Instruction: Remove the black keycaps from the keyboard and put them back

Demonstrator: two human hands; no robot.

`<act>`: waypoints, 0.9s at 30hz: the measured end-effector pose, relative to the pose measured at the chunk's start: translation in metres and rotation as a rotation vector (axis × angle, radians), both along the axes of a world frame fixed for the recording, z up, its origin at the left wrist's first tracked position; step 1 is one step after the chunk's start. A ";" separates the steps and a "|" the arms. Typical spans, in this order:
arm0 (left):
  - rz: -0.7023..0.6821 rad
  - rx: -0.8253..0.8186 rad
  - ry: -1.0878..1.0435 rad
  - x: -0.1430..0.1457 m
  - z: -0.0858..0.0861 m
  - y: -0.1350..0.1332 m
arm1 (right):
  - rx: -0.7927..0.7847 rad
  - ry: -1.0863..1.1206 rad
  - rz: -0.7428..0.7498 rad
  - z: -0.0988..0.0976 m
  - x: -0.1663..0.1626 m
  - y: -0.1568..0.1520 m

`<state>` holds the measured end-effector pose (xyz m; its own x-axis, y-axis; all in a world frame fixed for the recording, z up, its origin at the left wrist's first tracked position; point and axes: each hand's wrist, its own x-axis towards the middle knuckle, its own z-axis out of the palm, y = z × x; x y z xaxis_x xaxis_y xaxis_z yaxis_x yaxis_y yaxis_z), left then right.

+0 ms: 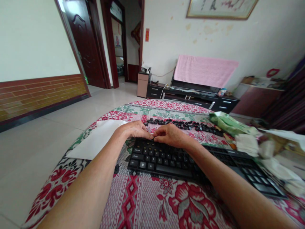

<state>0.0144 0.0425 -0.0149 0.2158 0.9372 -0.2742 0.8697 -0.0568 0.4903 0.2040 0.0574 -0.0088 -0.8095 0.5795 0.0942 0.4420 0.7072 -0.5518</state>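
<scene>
A black keyboard [173, 170] lies across the patterned tablecloth, its lower rows of keys in place. Several sockets near its upper left show without keycaps. My left hand [138, 129] is at the keyboard's top left edge, fingers closed and the thumb pointing right. Facing it, my right hand [171, 135] has its thumb and forefinger pinched, the tips almost meeting the left thumb. Whatever small piece is between the fingertips is too small to make out. Beyond the hands, a row of loose black keycaps [184, 124] stretches to the right.
White paper [97, 140] lies left of the keyboard, partly under my left forearm. On the right are a green packet [232, 124], folded white tissue [247, 144] and a cluttered box [288, 149]. A low black cabinet [190, 98] stands past the round table.
</scene>
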 end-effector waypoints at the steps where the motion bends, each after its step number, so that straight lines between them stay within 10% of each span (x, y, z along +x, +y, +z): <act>1: 0.002 -0.001 0.000 0.000 0.000 0.000 | -0.013 0.004 -0.023 0.000 0.000 0.000; 23: 0.044 -0.012 0.063 0.015 0.015 -0.008 | -0.080 -0.006 -0.010 0.005 0.008 0.004; 27: 0.058 -0.017 0.079 0.013 0.014 -0.006 | 0.209 -0.024 -0.387 0.010 0.021 0.045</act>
